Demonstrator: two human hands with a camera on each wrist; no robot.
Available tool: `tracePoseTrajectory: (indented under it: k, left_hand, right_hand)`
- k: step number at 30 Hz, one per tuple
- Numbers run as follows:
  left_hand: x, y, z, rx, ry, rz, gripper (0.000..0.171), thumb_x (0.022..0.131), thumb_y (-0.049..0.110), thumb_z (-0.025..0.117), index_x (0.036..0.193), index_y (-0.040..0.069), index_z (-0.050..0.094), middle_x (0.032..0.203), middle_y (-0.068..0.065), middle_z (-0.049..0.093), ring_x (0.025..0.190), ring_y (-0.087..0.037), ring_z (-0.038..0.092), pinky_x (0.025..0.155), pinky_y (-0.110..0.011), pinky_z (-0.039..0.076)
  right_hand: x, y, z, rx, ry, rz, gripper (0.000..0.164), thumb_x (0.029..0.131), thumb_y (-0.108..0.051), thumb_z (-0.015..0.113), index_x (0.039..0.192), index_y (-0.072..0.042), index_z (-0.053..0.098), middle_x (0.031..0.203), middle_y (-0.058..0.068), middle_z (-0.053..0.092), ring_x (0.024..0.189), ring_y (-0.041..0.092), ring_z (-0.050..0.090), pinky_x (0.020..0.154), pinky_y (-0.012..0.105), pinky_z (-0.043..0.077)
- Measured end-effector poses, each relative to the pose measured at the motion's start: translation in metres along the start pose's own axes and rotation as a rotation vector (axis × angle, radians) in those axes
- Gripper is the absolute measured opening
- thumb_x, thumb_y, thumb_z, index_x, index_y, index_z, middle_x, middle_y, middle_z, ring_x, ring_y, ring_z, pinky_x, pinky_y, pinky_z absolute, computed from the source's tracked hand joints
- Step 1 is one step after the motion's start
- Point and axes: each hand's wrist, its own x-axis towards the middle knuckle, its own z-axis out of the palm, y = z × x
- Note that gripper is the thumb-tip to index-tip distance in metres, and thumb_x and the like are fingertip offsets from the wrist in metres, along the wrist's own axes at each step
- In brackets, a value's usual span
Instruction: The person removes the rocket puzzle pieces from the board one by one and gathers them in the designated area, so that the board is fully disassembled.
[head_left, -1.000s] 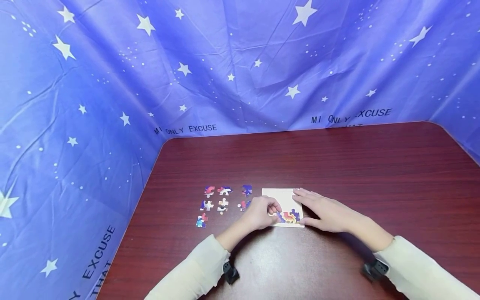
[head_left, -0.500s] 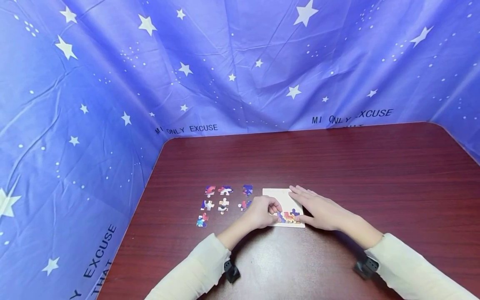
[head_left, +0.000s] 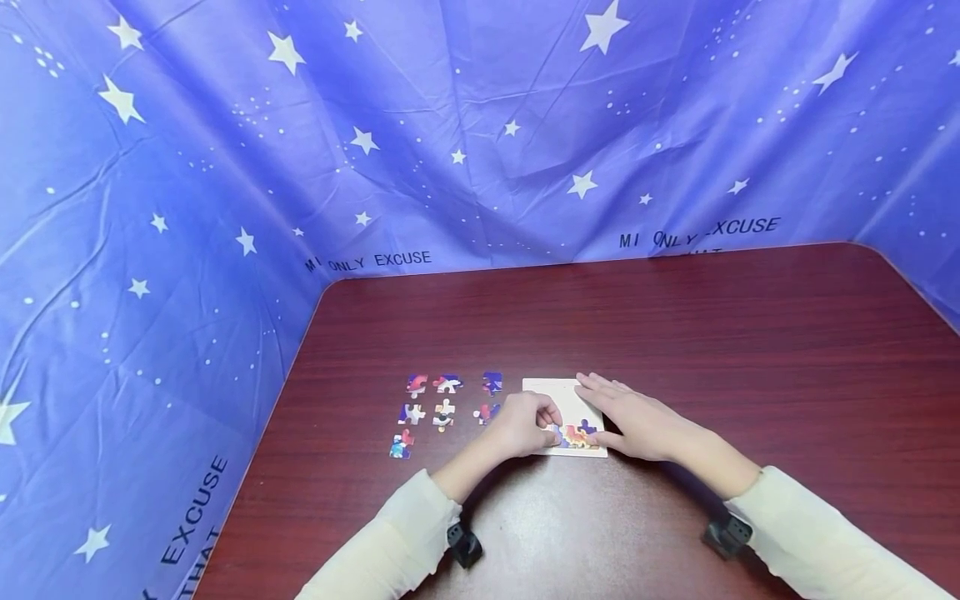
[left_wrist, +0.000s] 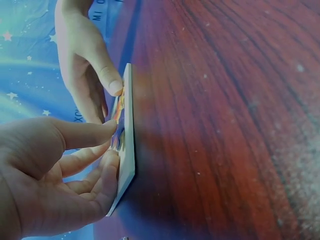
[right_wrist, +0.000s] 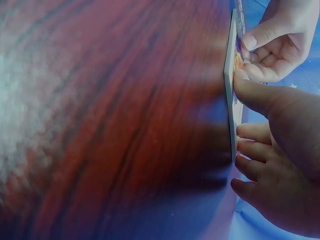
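A white puzzle board (head_left: 555, 387) lies on the table, with joined jigsaw pieces (head_left: 577, 437) along its near edge in yellow, red and purple. My left hand (head_left: 527, 425) is over the board's left part. Between its thumb and fingers in the left wrist view it pinches a purple puzzle piece (left_wrist: 118, 137), low against the board and mostly hidden from the head view. My right hand (head_left: 641, 423) rests on the board's right side with fingers extended; its thumb (right_wrist: 245, 87) presses on the joined pieces in the right wrist view.
Left of the board lie several loose jigsaw pieces (head_left: 443, 414) in loose rows, one partly behind the left hand. The dark red wooden table (head_left: 675, 308) reaches back to a blue star-patterned curtain (head_left: 480, 125).
My right hand has slid left, further onto the board, and its thumb has come from the board's edge onto the pieces. The left hand stays in nearly the same place.
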Motion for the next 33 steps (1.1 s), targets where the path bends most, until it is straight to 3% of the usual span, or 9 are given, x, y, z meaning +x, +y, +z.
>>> tracePoseTrajectory:
  k: [10,18,33]
  left_hand:
    - [-0.0017,-0.0039,-0.0033,-0.139,-0.005,-0.006,0.01,0.075,0.001,0.073,0.084,0.005,0.071,0.077,-0.006,0.07,0.063,0.0,0.053,0.062,-0.012,0.046]
    - [0.0013,-0.0099,-0.0034,-0.297,0.009,-0.093,0.009,0.076,-0.003,0.071,0.084,0.0,0.071,0.082,-0.014,0.074,0.062,-0.002,0.06,0.056,-0.012,0.045]
    - [0.001,-0.0082,-0.0043,-0.317,0.003,-0.119,0.011,0.075,0.002,0.076,0.085,0.001,0.072,0.084,-0.014,0.074,0.061,-0.001,0.058,0.055,-0.012,0.046]
  right_hand:
    - [0.0,-0.0011,0.0006,0.008,0.009,-0.001,0.064,0.087,-0.024,0.068,0.14,0.004,0.044,0.149,0.023,0.041,0.137,0.04,0.04,0.111,0.054,0.035]
    - [-0.0004,0.0006,0.0017,0.02,0.006,-0.001,0.065,0.088,-0.026,0.068,0.14,0.004,0.043,0.149,0.023,0.04,0.138,0.041,0.039,0.111,0.054,0.034]
    - [-0.0004,0.0027,0.0017,0.042,0.001,0.003,0.067,0.088,-0.028,0.068,0.14,0.005,0.043,0.15,0.023,0.039,0.139,0.04,0.038,0.111,0.054,0.034]
